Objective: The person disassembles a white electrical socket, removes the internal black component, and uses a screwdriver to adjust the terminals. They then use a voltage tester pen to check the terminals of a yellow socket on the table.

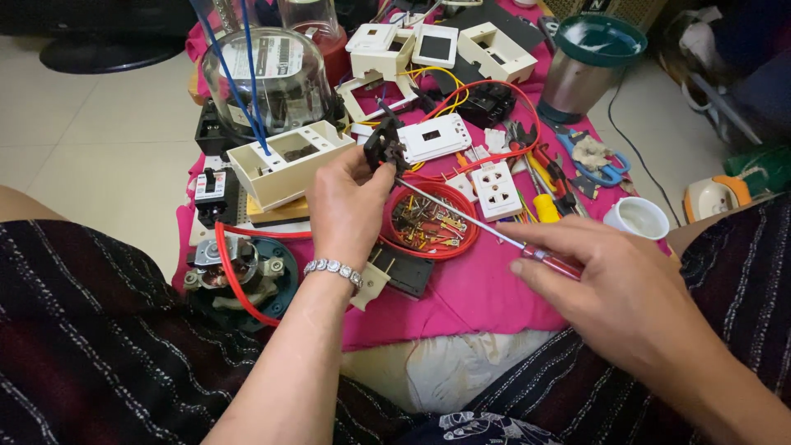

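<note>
Left hand [346,206] pinches a black plug [384,147] above the middle of the pink cloth [486,292], while the right hand [614,284] grips a red-handled screwdriver [486,227], tip set against the plug. Judging by that, a screw is mid-turn; the plug looks whole, so any opening or closing remains. Loose parts fill the red tray [428,224] beneath.

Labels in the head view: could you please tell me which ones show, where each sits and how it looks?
Meter label: white rectangular plate with dark print, inside the clear glass dome at the back left.
Breaker label: small white and red patch on the black breaker, left of the left hand.
No screens or signs show.
</note>
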